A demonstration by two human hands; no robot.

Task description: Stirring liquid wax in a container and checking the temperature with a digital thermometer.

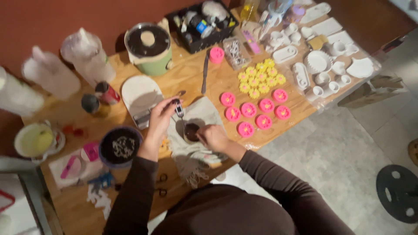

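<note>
My left hand (162, 114) pinches a small dark clip-like tool (179, 109) above a small round cup (190, 131) that stands on a pale cloth (204, 115). My right hand (213, 137) rests against the cup's right side with its fingers curled at the rim. The cup's inside looks dark. Both of my arms wear dark brown sleeves. A dark bowl (120, 148) with pale bits in it stands just left of my left wrist.
Pink flower-shaped moulds (256, 112) and yellow ones (260, 77) lie right of the cloth. White ceramic pieces (324, 65) crowd the far right. A green pot (149, 48), a white scale (140, 98), a knife (204, 73), plastic bags (85, 54) and a black tray (202, 24) sit behind. The table edge runs near my body.
</note>
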